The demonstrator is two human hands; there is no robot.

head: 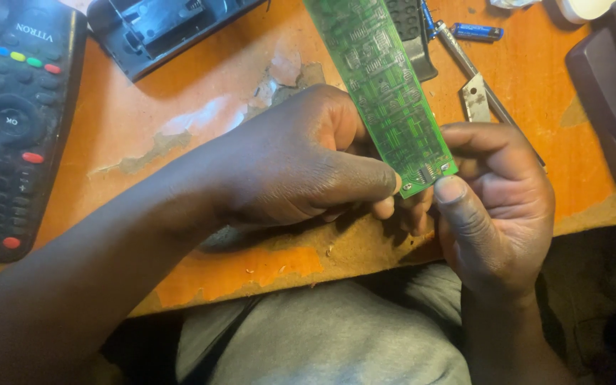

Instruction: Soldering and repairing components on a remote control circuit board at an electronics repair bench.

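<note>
Green circuit board (386, 85): long, narrow, held tilted above the table's near edge, lower end pinched between the thumb and fingers of the left hand (301, 160) and the thumb of the right hand (497, 207). Beneath: worn orange table (201, 121). Far left: black remote control (16, 121). Behind: open black casing (158, 28), blue battery (478, 31), metal tool (479, 85).

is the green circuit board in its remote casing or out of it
Out. The bare green circuit board is held by both hands, left hand and right hand, above the orange table.
</note>
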